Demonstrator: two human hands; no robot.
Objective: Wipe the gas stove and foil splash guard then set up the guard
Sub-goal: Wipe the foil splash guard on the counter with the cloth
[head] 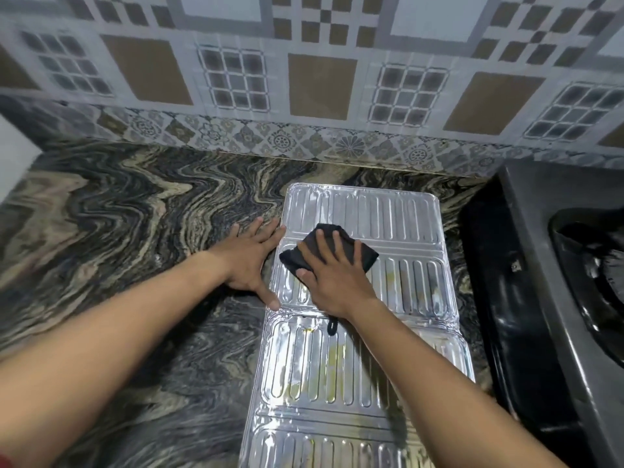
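Note:
The ribbed foil splash guard (378, 217) lies flat and unfolded on the marbled counter, running from the wall side toward me. Yellowish smears show on its middle and near panels. My right hand (334, 275) presses flat on a black cloth (364, 253) on the guard's middle panel. My left hand (251, 256) rests spread on the counter, its fingertips and thumb touching the guard's left edge. The black gas stove (526, 265) stands to the right, only partly in view.
The dark swirled stone counter (118, 224) stretches left of the guard. A patterned tiled wall (320, 86) rises behind. A stove burner and pan support (601, 271) sit at the right edge. A white object (13, 157) pokes in at far left.

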